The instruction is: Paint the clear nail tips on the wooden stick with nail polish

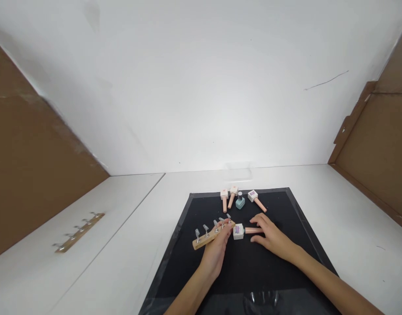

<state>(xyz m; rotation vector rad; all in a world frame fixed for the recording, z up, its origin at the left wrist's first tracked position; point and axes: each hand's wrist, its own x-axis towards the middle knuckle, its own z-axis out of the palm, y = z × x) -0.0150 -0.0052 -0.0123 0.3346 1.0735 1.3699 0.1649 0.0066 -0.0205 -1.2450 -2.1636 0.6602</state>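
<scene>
My left hand is closed around a wooden nail tip stand, a bar with several clear nail tips upright on small metal posts. It is tilted, its left end lower in view. A nail polish bottle with a white square body and a long peach cap lies on the black mat, just right of the stand. Around its cap my right hand is open, with thumb and fingers apart on either side. The cap's end is hidden by the hand, and I see no clear contact with it.
Behind my hands on the mat are more white-and-peach polish bottles and a teal bottle with a silvery cap. A second nail tip stand is on the white table at left. Brown cardboard panels flank both sides.
</scene>
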